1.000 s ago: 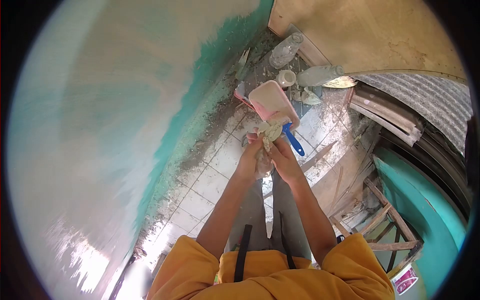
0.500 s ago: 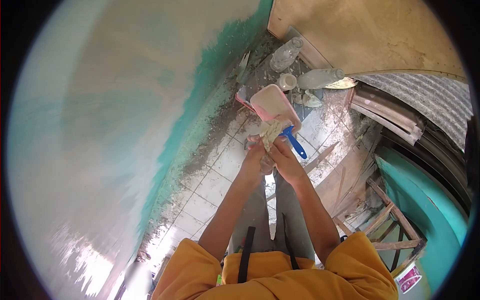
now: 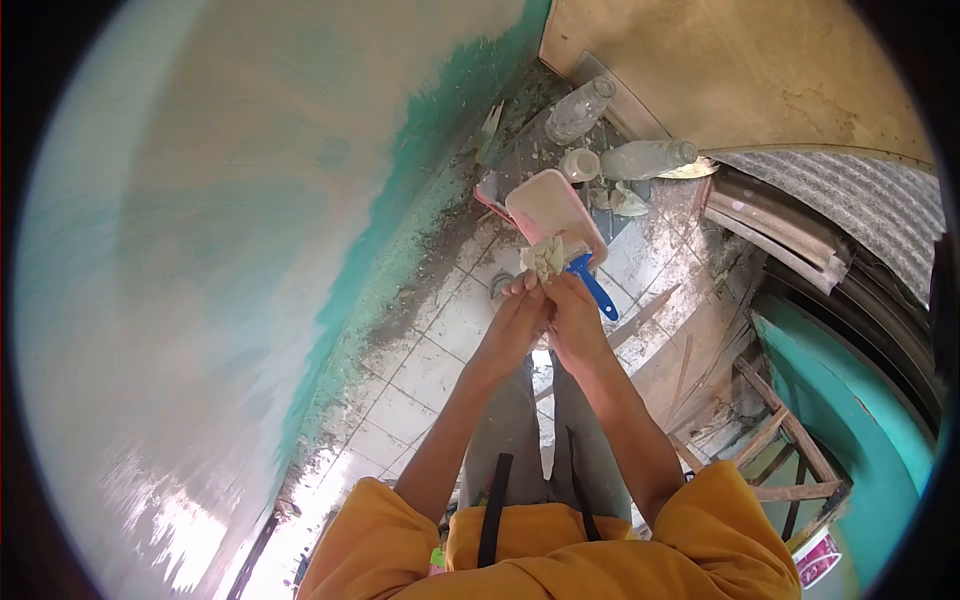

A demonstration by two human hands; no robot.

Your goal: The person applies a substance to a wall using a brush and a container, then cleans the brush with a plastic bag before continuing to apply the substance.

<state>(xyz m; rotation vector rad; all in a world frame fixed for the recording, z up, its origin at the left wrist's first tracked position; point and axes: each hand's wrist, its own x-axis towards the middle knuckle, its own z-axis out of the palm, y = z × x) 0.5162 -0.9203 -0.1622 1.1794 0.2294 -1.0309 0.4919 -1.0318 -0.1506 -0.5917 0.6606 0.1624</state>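
My left hand (image 3: 520, 312) and my right hand (image 3: 574, 312) meet in front of my legs, both closed around a crumpled pale cloth (image 3: 543, 258) that sticks up above the fingers. Just beyond them lies a pinkish-white tray (image 3: 553, 204). A brush with a blue handle (image 3: 598, 290) rests at the tray's near right edge, close to my right hand but seemingly apart from it. The lower part of the cloth is hidden by my hands.
Two glass bottles (image 3: 580, 110) (image 3: 648, 159) and a small jar (image 3: 579, 165) stand or lie beyond the tray. A painted wall (image 3: 250, 220) rises at the left. A wooden frame (image 3: 793, 440) is at the lower right, on the tiled floor's side.
The hands have come closer together and the cloth looks more bunched up. The lower end of it that hung below the hands is no longer visible. The view has shifted slightly.
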